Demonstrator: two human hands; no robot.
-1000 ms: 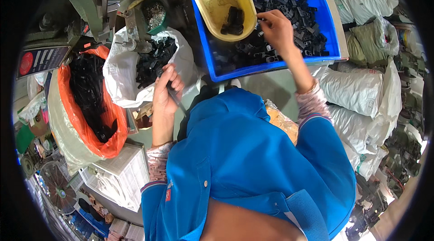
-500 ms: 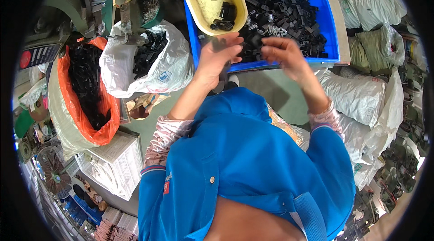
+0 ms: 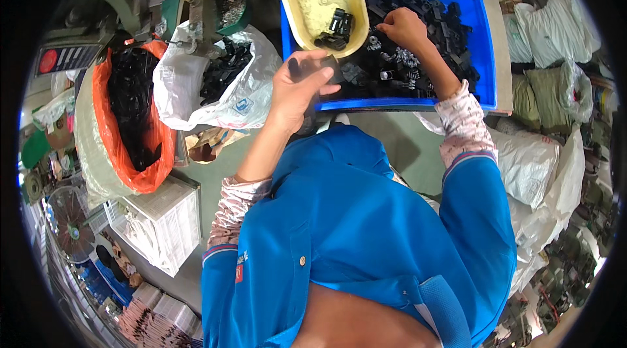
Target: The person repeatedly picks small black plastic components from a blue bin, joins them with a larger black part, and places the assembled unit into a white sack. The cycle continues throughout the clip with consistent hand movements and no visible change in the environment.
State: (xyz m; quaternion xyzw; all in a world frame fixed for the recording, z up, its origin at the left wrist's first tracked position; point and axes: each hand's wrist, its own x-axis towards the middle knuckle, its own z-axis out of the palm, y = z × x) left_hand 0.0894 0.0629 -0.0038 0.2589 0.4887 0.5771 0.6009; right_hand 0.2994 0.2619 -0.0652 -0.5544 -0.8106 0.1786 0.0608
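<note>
My left hand (image 3: 297, 87) is closed around a small black plastic part (image 3: 334, 71), pinched by the thumb and fingers below the yellow tub. My right hand (image 3: 406, 29) reaches over the blue bin (image 3: 488, 54), its fingertips pressed together just above the metal springs. Whether anything sits in that pinch is too small to see. Loose black plastic parts (image 3: 450, 28) fill the bin, and silvery coil springs (image 3: 403, 61) lie among them. The yellow tub (image 3: 360, 2) rests over the bin's left side, with a few black parts (image 3: 338, 27) inside.
Left of the bin stand a white sack (image 3: 173, 96) and an orange-lined sack (image 3: 101, 103), both holding black parts. A white plastic crate (image 3: 179, 224) is below them. Filled white sacks (image 3: 532, 158) are stacked at the right. Machinery (image 3: 98, 5) occupies the upper left.
My right hand has moved up and away from the left, farther over the bin. The left hand now shows a black part in its grip. The whole view has shifted slightly.
</note>
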